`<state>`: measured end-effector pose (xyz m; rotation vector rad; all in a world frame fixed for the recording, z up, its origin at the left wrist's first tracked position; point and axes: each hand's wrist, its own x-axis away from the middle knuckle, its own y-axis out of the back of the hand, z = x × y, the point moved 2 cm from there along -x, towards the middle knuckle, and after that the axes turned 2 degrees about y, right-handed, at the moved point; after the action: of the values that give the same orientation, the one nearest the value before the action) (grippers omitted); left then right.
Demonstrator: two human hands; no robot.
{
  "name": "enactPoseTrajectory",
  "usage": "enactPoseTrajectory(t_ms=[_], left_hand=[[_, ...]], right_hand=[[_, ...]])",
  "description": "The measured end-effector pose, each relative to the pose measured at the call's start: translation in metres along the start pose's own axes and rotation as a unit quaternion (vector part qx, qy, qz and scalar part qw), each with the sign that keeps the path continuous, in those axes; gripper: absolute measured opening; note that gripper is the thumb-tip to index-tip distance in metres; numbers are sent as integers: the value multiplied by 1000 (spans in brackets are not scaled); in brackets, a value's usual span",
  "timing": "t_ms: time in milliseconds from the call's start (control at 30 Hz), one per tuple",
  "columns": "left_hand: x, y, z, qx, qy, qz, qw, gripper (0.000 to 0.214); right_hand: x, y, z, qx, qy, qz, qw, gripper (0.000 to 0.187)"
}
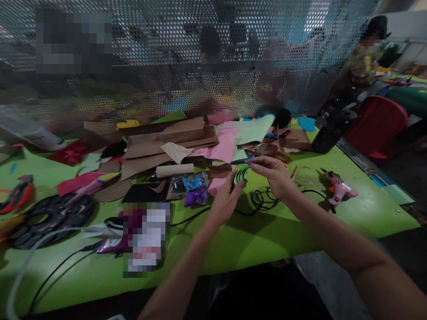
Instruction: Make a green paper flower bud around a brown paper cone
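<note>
Over the green table, my left hand (227, 192) is closed on a bundle of green curved strips (241, 174), perhaps of paper, its thumb pressed against their lower end. My right hand (271, 172) pinches a small purple piece (250, 163) between thumb and fingers, right at the upper end of the strips. Whether the piece touches the strips I cannot tell. Below the hands lies a coiled black cord (258, 202). Left of them are small plastic bags (196, 189) with blue and purple contents.
A pink glue gun (340, 189) lies on the right of the table (300, 235). Brown sheets (147, 149) and pink paper (227, 140) are piled along the back by a perforated metal screen (160, 53). A black round tray (50, 222) is at left. Another person (362, 62) works far right.
</note>
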<state>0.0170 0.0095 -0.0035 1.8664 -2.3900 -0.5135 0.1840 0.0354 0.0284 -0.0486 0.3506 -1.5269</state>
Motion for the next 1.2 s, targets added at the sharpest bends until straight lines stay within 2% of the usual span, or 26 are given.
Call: enactPoseTrajectory(t_ms=[333,533,733,967,1100,1200], left_hand=[[0,1,-5,-40,13,-15,999,46],[1,-1,-8,-71,6,-21,997,45],[3,-5,-9,-88,17,-25,996,43],[3,-6,-9,-112,15,-24,993,43],[3,-6,-3,-51,30,-31,998,45],[2,-6,4,54,79,-16,995,54]], right_hand=[[3,0,5,42,30,5,999,27],[3,1,0,45,19,0,999,25],[4,-1,-2,59,21,-31,998,23],[7,0,1,85,28,-22,996,21],[5,2,6,112,45,8,993,21],[1,6,10,127,51,52,989,35]])
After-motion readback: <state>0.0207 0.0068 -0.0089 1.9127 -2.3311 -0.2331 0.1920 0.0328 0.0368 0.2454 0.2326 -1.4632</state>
